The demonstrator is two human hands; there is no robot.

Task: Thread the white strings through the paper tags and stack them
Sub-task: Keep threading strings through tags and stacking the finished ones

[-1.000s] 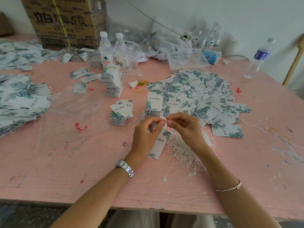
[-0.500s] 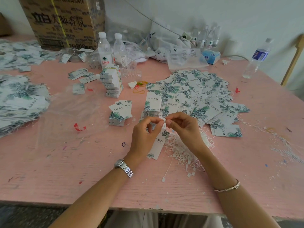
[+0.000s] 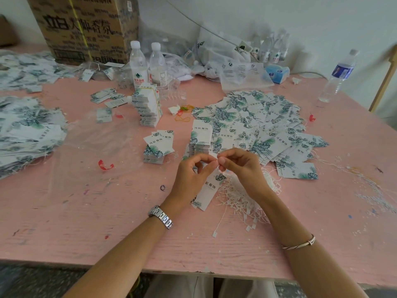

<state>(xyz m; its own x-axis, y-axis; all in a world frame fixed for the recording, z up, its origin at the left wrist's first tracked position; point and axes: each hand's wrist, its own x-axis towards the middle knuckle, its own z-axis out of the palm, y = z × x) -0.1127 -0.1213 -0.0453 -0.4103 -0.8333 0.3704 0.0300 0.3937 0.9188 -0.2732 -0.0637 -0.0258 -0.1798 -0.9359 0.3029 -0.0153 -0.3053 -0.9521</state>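
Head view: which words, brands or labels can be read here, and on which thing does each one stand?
"伟宸服饰": on the paper tags, printed on several of them.
"立白": on the cardboard box; I cannot read the rest of its print with certainty.
"农夫山泉": on the label of the nearer-left water bottle.
"HOTEL": on a small packet by the wall.
Blue-labelled bottle and clear bag: print too small to read.

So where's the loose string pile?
In the head view, the white strings lie on the table beneath the right hand, right of the held tag.
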